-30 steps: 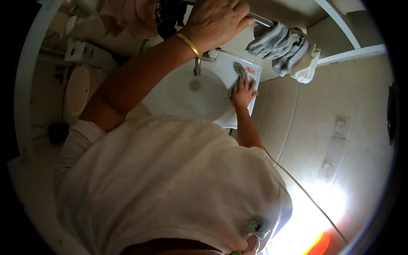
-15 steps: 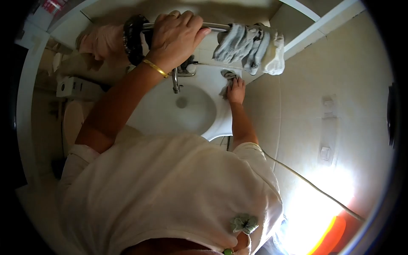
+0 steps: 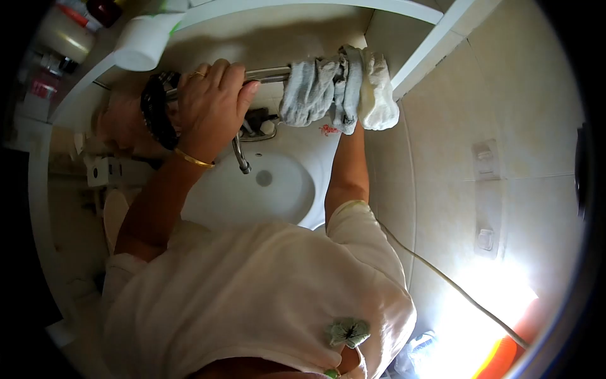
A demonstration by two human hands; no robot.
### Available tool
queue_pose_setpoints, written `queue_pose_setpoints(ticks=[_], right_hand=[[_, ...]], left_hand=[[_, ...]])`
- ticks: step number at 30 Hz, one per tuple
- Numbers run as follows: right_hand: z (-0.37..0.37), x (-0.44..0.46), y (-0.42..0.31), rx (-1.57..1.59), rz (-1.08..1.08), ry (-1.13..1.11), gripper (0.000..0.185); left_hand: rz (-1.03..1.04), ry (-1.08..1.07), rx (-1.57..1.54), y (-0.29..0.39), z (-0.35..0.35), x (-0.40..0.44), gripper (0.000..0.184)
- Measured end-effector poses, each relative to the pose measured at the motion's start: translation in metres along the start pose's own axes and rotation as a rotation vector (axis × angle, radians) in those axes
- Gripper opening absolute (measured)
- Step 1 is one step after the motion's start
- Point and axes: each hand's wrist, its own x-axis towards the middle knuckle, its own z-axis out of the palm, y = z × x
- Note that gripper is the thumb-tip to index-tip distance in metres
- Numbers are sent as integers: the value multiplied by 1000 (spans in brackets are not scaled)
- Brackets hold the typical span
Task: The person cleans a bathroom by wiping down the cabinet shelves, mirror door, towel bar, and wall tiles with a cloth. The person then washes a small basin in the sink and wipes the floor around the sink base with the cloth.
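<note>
My left hand (image 3: 211, 101) is closed round the metal towel bar (image 3: 268, 74) above the sink, a gold bracelet (image 3: 194, 159) on its wrist. Next to it, a dark patterned hair band or cloth loop (image 3: 158, 110) hangs on the bar. My right forearm (image 3: 349, 167) reaches up along the right side of the white sink (image 3: 297, 218). Behind the hanging grey cloths (image 3: 309, 91) and a cream cloth (image 3: 379, 95), my right hand is hidden, so its fingers and anything in them cannot be seen. The chrome faucet (image 3: 240, 155) points down into the basin.
A white shelf frame (image 3: 252, 9) borders the top, holding a white cup-like container (image 3: 142, 44) and bottles at left. The tiled wall (image 3: 435, 126) closes the right side. A cable (image 3: 442, 275) runs down toward a bright light and an orange object (image 3: 495, 360).
The view has shifted, showing more of the shelf. My right hand, earlier on a grey rag at the sink's corner, has passed behind the hanging cloths. My left hand keeps its hold on the bar.
</note>
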Motion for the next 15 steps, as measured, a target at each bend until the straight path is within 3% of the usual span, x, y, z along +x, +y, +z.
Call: queue_pose_setpoints(ticks=[3, 9, 12, 15], right_hand=[[-13, 18, -14, 90, 27, -20, 31], [-46, 18, -76, 261, 16, -41, 35], [-58, -12, -114, 346, 4, -52, 37], [-47, -74, -159, 413, 22, -28, 39]], left_hand=[[-27, -76, 20, 2, -3, -1, 25], [0, -25, 5, 2, 1, -2, 26], [54, 89, 12, 0, 4, 0, 24], [50, 52, 3, 0, -1, 1, 23]])
